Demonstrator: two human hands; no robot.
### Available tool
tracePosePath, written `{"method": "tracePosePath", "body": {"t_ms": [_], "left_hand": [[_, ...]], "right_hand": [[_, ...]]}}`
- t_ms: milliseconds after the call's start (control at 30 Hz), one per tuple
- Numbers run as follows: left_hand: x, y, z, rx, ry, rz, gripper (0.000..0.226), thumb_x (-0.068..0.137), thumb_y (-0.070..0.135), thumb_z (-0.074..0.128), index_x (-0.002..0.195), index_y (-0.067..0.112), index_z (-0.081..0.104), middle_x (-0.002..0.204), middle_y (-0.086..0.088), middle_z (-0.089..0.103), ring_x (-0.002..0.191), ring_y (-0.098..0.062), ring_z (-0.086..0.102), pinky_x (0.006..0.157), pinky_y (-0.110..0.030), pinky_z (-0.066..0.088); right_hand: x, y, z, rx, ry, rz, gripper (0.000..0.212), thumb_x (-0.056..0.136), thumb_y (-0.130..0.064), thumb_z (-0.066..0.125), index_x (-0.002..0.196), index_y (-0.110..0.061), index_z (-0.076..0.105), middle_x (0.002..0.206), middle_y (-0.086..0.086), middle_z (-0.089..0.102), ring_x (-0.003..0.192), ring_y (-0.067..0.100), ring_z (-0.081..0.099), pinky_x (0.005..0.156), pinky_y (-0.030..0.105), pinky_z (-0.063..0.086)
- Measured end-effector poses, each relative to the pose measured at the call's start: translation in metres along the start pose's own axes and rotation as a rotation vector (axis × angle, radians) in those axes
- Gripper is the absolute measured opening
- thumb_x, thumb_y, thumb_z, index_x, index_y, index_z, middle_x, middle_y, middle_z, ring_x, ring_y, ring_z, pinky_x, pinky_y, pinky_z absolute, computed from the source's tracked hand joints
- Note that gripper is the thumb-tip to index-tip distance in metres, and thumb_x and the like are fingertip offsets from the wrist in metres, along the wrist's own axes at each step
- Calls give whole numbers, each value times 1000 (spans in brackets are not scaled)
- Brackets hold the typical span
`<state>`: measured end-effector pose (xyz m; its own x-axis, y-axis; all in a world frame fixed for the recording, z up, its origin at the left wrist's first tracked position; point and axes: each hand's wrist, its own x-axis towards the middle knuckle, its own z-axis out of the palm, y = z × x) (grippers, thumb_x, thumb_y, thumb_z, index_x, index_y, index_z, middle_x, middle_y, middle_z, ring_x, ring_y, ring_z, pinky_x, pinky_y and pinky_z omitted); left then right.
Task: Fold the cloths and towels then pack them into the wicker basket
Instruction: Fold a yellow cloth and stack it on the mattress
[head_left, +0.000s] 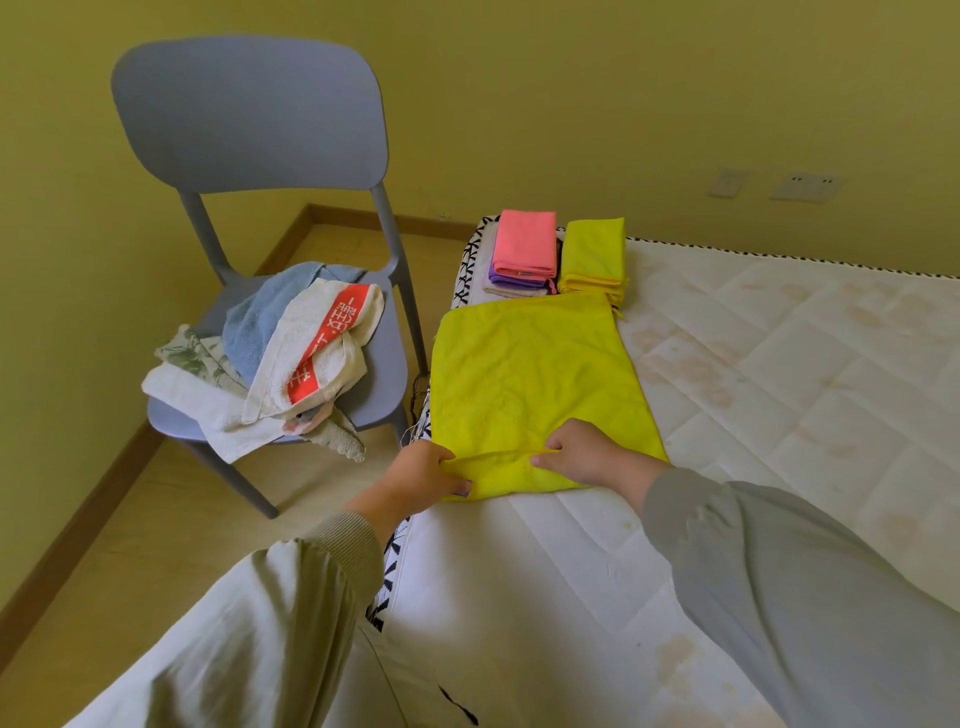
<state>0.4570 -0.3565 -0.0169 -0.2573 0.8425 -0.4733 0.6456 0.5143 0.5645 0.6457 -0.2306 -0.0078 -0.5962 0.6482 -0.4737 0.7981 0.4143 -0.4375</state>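
mattress (779, 364), pinched grips (426, 470) (587, 452) on yellow cloth (535, 374)

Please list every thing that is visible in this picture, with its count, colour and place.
chair: one, grey-blue, left of the mattress
unfolded towels: one pile, blue, white, red-banded, on the chair seat
mattress: one, white, right side
spread yellow cloth: one, yellow, on the mattress
pink folded cloth: one, pink, atop a stack, far mattress corner
folded yellow cloths: one stack, yellow, right of the pink one
wall sockets: two, pale, on the wall
left hand: one, pinches the spread yellow cloth's near edge
right hand: one, pinches the same edge
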Motion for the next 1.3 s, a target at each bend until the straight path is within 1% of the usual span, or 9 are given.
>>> {"method": "tracePosePath", "body": {"t_ms": [100, 133, 267, 400, 567, 800, 900, 1167, 1300], "left_hand": [[0, 5, -6, -1, 18, 5, 42, 84, 32, 71, 108, -2, 66, 73, -8, 57, 70, -19, 50, 54, -21, 33], [-1, 8, -9, -1, 25, 2, 34, 84, 32, 71, 92, -2, 69, 62, -4, 46, 59, -15, 41, 49, -22, 26], [-4, 21, -27, -65, 61, -21, 43, 84, 24, 71, 54, 11, 43, 54, -3, 31, 49, -13, 27, 43, -20, 19], [-17, 45, -47, -283, 198, 52, 24, 89, 15, 62, 72, -2, 59, 66, -12, 43, 59, -18, 36, 54, -27, 25], [-40, 75, -82, -495, 384, 115, 20, 93, 8, 52, 75, 8, 61, 69, -7, 53, 67, -17, 46, 58, -25, 34], [-83, 103, -139, -747, 586, 148, 20, 88, 13, 61, 70, 20, 64, 72, -8, 57, 73, -21, 51, 68, -34, 43], [-102, 117, -154, -899, 483, 132, 10, 89, 16, 65, 98, 12, 65, 93, -10, 66, 92, -28, 63, 86, -44, 53], [-127, 134, -182, -1068, 183, 31, 47, 89, 19, 63, 132, 6, 47, 126, -13, 57, 97, -28, 62, 76, -40, 52], [-115, 130, -180, -734, 386, 9, 46, 84, 20, 72, 120, -4, 57, 109, -18, 62, 96, -30, 62, 88, -42, 53]], "right_hand": [[-8, 0, -1, -201, -129, -27, 14, 84, -24, 69, 89, -13, 63, 90, 6, 56, 86, 20, 54, 71, 29, 41], [-9, 2, -1, -261, -155, 6, 25, 85, -19, 66, 107, -9, 62, 107, 9, 57, 102, 25, 55, 81, 29, 43], [-22, 4, -21, -472, 10, 145, 13, 90, -4, 46, 96, -13, 53, 90, 7, 54, 107, 31, 57, 80, 32, 41], [-29, -5, -51, -475, 391, 233, 20, 87, 1, 45, 79, -17, 48, 106, 8, 64, 100, 29, 59, 84, 31, 36], [-38, -16, -87, -385, 652, 229, 25, 86, 0, 44, 99, -15, 58, 102, 9, 66, 99, 30, 59, 85, 34, 36], [-69, -38, -142, 359, 1005, 141, 27, 83, 0, 49, 95, -11, 70, 95, 11, 67, 85, 33, 56, 65, 29, 37], [-91, -55, -166, 607, 1100, 111, 14, 87, -6, 50, 85, -10, 63, 80, 8, 60, 74, 27, 48, 61, 27, 32], [-138, -71, -207, 732, 1285, 4, 46, 93, -12, 50, 54, -15, 26, 53, 1, 27, 51, 17, 21, 52, 34, 17], [-131, -63, -217, 498, 1200, 14, 46, 91, -12, 51, 53, -13, 26, 53, 4, 26, 61, 24, 23, 49, 36, 15]]}}
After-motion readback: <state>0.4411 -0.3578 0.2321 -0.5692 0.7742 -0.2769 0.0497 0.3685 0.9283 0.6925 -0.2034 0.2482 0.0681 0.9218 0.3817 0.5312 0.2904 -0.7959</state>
